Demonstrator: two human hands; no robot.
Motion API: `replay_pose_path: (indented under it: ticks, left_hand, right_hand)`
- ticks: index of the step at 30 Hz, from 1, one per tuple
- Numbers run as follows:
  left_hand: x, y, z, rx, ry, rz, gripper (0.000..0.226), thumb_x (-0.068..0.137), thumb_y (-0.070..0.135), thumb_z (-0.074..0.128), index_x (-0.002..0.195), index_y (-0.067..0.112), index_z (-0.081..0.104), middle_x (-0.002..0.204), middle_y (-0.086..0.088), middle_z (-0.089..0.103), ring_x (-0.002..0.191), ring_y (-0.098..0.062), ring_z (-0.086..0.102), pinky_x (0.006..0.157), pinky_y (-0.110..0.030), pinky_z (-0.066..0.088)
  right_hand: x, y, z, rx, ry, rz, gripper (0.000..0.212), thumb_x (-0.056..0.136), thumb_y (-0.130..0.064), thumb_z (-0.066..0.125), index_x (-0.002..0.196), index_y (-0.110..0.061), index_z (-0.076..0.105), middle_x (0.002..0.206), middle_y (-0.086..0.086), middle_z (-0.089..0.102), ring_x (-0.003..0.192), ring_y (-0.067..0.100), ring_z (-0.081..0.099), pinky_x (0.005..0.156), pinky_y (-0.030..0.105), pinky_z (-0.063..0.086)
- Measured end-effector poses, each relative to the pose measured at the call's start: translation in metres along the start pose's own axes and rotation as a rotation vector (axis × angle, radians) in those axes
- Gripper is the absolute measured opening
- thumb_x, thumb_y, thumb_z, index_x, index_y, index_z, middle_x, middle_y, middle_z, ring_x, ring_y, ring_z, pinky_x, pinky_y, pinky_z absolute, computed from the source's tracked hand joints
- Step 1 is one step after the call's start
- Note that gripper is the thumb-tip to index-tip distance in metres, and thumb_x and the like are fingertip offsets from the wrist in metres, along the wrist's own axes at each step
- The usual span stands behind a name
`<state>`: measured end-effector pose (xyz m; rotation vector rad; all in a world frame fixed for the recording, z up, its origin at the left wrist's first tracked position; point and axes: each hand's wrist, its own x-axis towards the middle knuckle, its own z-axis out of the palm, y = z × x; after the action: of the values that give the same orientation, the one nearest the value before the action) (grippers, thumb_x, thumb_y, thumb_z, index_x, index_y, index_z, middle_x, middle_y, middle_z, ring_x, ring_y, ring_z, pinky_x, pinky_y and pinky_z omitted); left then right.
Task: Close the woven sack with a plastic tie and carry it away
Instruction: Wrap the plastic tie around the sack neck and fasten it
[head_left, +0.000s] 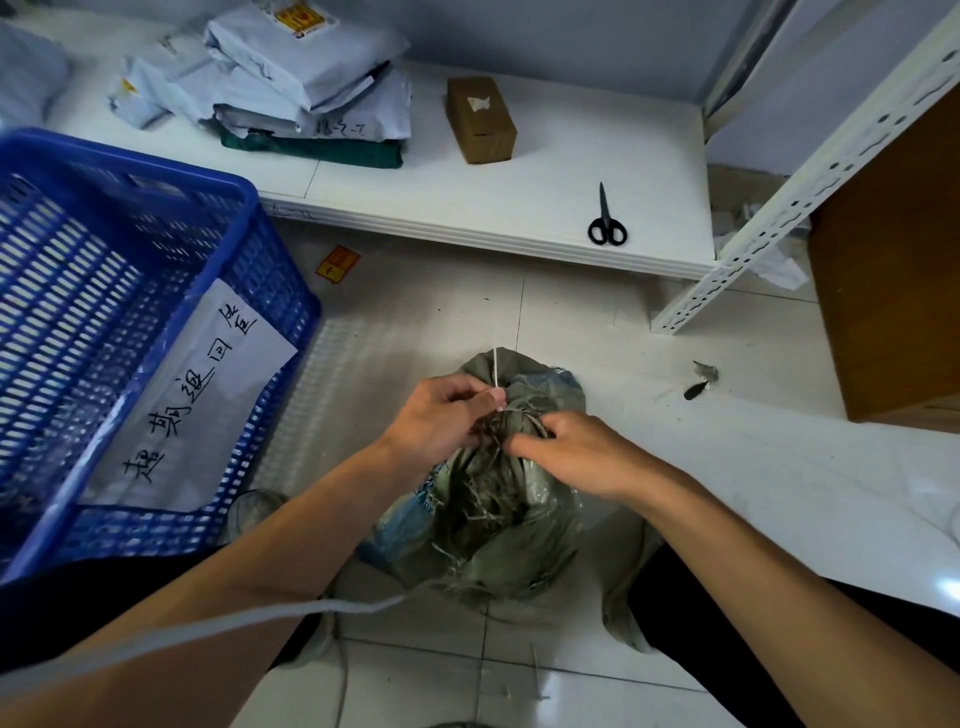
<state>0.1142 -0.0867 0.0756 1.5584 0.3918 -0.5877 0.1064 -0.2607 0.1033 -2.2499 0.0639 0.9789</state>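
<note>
A grey-green woven sack (498, 525) stands on the tiled floor between my legs, its mouth gathered into a neck with frayed strands hanging down. A thin white plastic tie (496, 366) sticks straight up from the neck. My left hand (441, 421) pinches the tie at its base, against the left side of the neck. My right hand (566, 452) grips the gathered neck from the right. How far the tie goes round the neck is hidden by my fingers.
A blue plastic crate (130, 332) with a handwritten paper label stands at left. A low white shelf (519, 213) behind the sack carries black scissors (607, 221), a cardboard box (480, 118) and stacked mail bags (291, 78). A white rack post (800, 192) slants at right.
</note>
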Motion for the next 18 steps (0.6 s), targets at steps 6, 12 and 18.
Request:
replay_pose_path:
  ticks: [6, 12, 18]
  left_hand:
    - [-0.0019, 0.0024, 0.0001, -0.113, -0.025, -0.068, 0.018, 0.098, 0.022, 0.063, 0.097, 0.005, 0.07, 0.089, -0.006, 0.073, 0.082, -0.016, 0.072, 0.082, -0.032, 0.062]
    - [-0.0007, 0.0008, -0.0012, -0.114, -0.01, -0.102, 0.027, 0.1, 0.024, 0.061, 0.107, 0.0, 0.069, 0.105, -0.011, 0.075, 0.09, -0.02, 0.073, 0.085, -0.034, 0.062]
    - [-0.0004, -0.0008, -0.0014, -0.047, -0.015, -0.09, 0.021, 0.099, 0.025, 0.061, 0.1, 0.007, 0.072, 0.102, -0.009, 0.075, 0.091, -0.02, 0.073, 0.079, -0.029, 0.062]
  right_hand:
    - [-0.0038, -0.0037, -0.0043, 0.023, 0.029, -0.031, 0.027, 0.098, -0.026, 0.048, 0.088, -0.003, 0.055, 0.074, 0.004, 0.048, 0.067, 0.017, 0.046, 0.063, 0.033, 0.031]
    - [-0.001, -0.0009, -0.0028, -0.043, 0.029, -0.043, 0.025, 0.101, -0.02, 0.043, 0.103, -0.004, 0.062, 0.079, 0.009, 0.059, 0.063, 0.015, 0.05, 0.059, 0.031, 0.036]
    - [-0.0014, 0.0002, -0.0029, -0.054, 0.048, -0.05, 0.023, 0.1, -0.013, 0.044, 0.103, -0.004, 0.065, 0.084, 0.011, 0.065, 0.065, 0.016, 0.053, 0.059, 0.029, 0.039]
